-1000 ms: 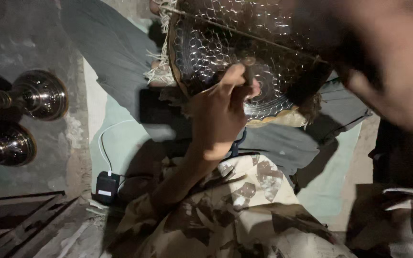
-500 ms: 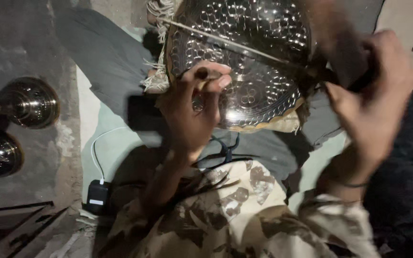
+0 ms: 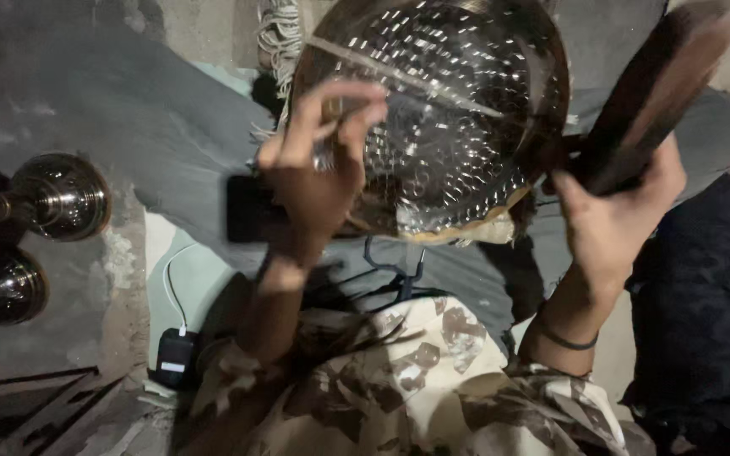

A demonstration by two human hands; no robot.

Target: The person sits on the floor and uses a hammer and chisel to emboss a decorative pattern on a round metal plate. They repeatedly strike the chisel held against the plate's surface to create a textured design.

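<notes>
A round hammered metal bowl [image 3: 458, 110], dimpled all over and shiny, rests on my lap on its side. My left hand [image 3: 314, 190] is at its left rim, with the fingers pinched on a small thin metal piece [image 3: 328, 154] pressed against the bowl. My right hand [image 3: 614, 215] is at the bowl's right edge, closed around a dark wooden tool [image 3: 656, 89] that slants up to the right and is blurred. A dark band sits on my right wrist. My camouflage-patterned sleeves fill the bottom of the view.
Two shiny round metal vessels [image 3: 61, 194] [image 3: 2, 287] stand at the left on the concrete floor. A black phone [image 3: 247, 211] lies on my grey trouser leg. A black charger [image 3: 175, 355] with a white cable lies lower left. Dark cloth [image 3: 703, 295] lies at the right.
My right hand has come down from close to the camera and now grips the dark tool beside the bowl. My left hand has stayed on the bowl, and the bowl sits more centred.
</notes>
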